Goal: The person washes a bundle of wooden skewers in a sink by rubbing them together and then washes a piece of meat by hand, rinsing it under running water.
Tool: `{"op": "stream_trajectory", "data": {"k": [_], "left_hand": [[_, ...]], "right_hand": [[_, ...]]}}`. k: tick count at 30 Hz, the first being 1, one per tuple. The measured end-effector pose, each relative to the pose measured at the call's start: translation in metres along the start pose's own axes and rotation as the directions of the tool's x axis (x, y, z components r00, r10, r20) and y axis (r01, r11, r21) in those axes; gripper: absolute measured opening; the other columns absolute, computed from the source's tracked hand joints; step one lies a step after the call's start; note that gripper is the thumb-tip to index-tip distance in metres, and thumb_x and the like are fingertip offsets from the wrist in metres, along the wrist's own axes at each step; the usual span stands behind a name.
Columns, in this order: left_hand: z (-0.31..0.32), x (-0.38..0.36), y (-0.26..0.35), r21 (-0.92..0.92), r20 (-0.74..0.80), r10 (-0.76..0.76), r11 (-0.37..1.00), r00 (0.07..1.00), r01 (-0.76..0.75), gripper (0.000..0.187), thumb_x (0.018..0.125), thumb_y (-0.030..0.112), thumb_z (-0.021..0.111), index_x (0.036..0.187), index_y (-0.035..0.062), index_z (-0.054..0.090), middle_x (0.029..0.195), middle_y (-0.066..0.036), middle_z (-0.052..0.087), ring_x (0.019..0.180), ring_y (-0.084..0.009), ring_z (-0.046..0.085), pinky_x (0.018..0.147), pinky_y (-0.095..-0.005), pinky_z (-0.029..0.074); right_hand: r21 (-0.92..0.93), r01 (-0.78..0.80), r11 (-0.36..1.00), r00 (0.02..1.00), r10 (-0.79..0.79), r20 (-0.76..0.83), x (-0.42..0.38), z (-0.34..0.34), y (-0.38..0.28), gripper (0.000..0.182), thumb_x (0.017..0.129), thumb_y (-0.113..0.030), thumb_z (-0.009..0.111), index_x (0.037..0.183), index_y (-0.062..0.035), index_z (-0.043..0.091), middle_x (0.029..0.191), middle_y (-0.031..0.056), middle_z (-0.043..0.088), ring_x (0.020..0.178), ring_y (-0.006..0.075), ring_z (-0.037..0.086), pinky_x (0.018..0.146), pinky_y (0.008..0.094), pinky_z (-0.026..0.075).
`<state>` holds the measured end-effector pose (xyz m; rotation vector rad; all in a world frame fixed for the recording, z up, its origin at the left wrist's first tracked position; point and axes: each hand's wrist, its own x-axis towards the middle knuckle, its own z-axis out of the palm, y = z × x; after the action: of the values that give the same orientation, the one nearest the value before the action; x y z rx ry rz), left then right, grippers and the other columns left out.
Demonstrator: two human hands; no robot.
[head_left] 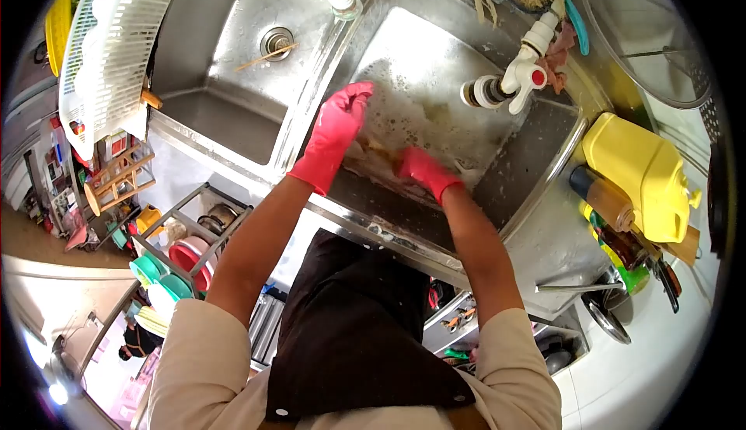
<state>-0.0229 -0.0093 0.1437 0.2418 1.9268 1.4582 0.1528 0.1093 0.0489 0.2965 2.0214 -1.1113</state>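
Note:
Both my hands wear pink rubber gloves. My left hand (342, 118) is above the left side of the right sink basin (536, 154), close to the divider. Its fingers are curled in, and I cannot see whether anything is inside them. Down in the soapy water (435, 119) of the same basin, my right hand (427, 172) is slightly blurred, its fingers pointing left and partly hidden. A brownish, indistinct patch lies by its fingertips. Above the basin juts a white tap (522, 80) with a red-centred handle.
The left basin (225, 111) has a thin stick (266, 57) across its drain. A white dish rack (116, 57) stands at the far left. Right of the sink are a yellow jerrycan (633, 174), a brown-capped bottle (602, 197) and knives (664, 282). A mesh strainer (653, 34) sits at upper right.

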Motion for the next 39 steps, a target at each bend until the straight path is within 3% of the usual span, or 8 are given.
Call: {"op": "stream_trajectory", "data": {"k": [3, 14, 17, 21, 30, 34, 37, 39], "left_hand": [[0.001, -0.001, -0.007, -0.01, -0.18, 0.19, 0.981, 0.965, -0.195, 0.022, 0.091, 0.005, 0.055, 0.112, 0.0017, 0.062, 0.101, -0.003, 0.065, 0.094, -0.0095, 0.058, 0.086, -0.023, 0.045], [0.061, -0.002, -0.041, -0.21, 0.467, -0.18, 0.928, 0.865, 0.307, 0.055, 0.094, 0.05, 0.046, 0.128, 0.0079, 0.053, 0.125, -0.009, 0.056, 0.118, -0.018, 0.047, 0.103, -0.0311, 0.033], [0.073, -0.014, -0.043, 0.388, 0.338, -0.529, 0.832, 0.778, 0.398, 0.06, 0.092, 0.053, 0.047, 0.132, 0.0076, 0.049, 0.128, -0.01, 0.053, 0.122, -0.0206, 0.045, 0.105, -0.033, 0.031], [0.098, -0.017, -0.115, 0.073, 0.657, -0.341, 0.917, 0.672, 0.393, 0.071, 0.087, 0.057, 0.052, 0.136, 0.0066, 0.043, 0.133, -0.016, 0.049, 0.126, -0.0254, 0.042, 0.107, -0.0367, 0.03], [0.125, 0.007, -0.114, -0.015, 0.3, -0.397, 0.907, 0.867, 0.42, 0.05, 0.066, 0.026, 0.081, 0.104, -0.0002, 0.063, 0.086, -0.013, 0.066, 0.08, -0.0226, 0.064, 0.071, -0.0336, 0.052], [0.122, 0.018, -0.128, -0.13, 0.232, -0.418, 0.882, 0.879, 0.453, 0.029, 0.071, 0.013, 0.071, 0.095, 0.0003, 0.061, 0.074, -0.006, 0.063, 0.062, -0.0199, 0.062, 0.056, -0.0343, 0.051], [0.117, 0.017, -0.103, -0.064, 0.141, -0.444, 0.888, 0.885, 0.455, 0.025, 0.071, 0.011, 0.068, 0.093, 0.0005, 0.061, 0.073, -0.006, 0.063, 0.062, -0.0178, 0.062, 0.056, -0.0343, 0.051], [0.114, 0.023, -0.106, 0.036, 0.04, -0.426, 0.905, 0.904, 0.424, 0.024, 0.071, 0.011, 0.068, 0.092, 0.0007, 0.061, 0.073, -0.006, 0.063, 0.061, -0.0173, 0.062, 0.056, -0.034, 0.05]], "right_hand": [[0.684, 0.017, 0.729, 0.998, 0.034, -0.061, -0.015, -0.062, 0.006, 0.024, 0.07, -0.012, 0.066, 0.089, 0.0011, 0.065, 0.074, 0.0103, 0.065, 0.069, 0.0192, 0.061, 0.064, 0.0332, 0.049], [0.878, 0.463, 0.125, 0.871, 0.12, -0.476, -0.015, -0.063, -0.009, 0.034, 0.076, -0.011, 0.071, 0.107, 0.0001, 0.061, 0.096, 0.007, 0.064, 0.081, 0.018, 0.062, 0.073, 0.0309, 0.049], [0.876, 0.432, 0.213, 0.755, 0.445, -0.481, 0.01, 0.0, 0.038, 0.03, 0.076, -0.008, 0.07, 0.104, 0.0, 0.063, 0.092, 0.0064, 0.065, 0.079, 0.017, 0.061, 0.071, 0.0308, 0.048], [0.836, 0.169, 0.522, 0.707, 0.526, -0.472, -0.001, 0.028, 0.047, 0.033, 0.078, -0.014, 0.069, 0.106, 0.0016, 0.06, 0.098, 0.0073, 0.065, 0.081, 0.0179, 0.06, 0.074, 0.0333, 0.047], [0.627, 0.24, 0.741, 0.747, 0.271, -0.607, -0.035, 0.036, -0.001, 0.038, 0.085, -0.003, 0.059, 0.121, 0.0034, 0.051, 0.118, 0.0117, 0.059, 0.105, 0.0207, 0.058, 0.088, 0.0321, 0.045], [0.93, 0.356, 0.095, 0.766, 0.539, -0.349, -0.078, 0.025, 0.044, 0.033, 0.077, -0.007, 0.061, 0.11, -0.0057, 0.062, 0.111, 0.0098, 0.063, 0.101, 0.0233, 0.06, 0.082, 0.0298, 0.048], [0.91, -0.183, 0.373, 0.409, 0.87, -0.275, -0.033, 0.114, 0.203, 0.042, 0.076, -0.017, 0.069, 0.117, -0.0116, 0.06, 0.116, 0.0103, 0.06, 0.105, 0.0243, 0.057, 0.086, 0.034, 0.048], [0.61, -0.215, 0.763, 0.601, 0.596, -0.532, -0.065, 0.119, 0.178, 0.044, 0.077, -0.023, 0.07, 0.119, -0.0133, 0.059, 0.117, 0.0103, 0.059, 0.104, 0.0251, 0.056, 0.086, 0.036, 0.047]]}}
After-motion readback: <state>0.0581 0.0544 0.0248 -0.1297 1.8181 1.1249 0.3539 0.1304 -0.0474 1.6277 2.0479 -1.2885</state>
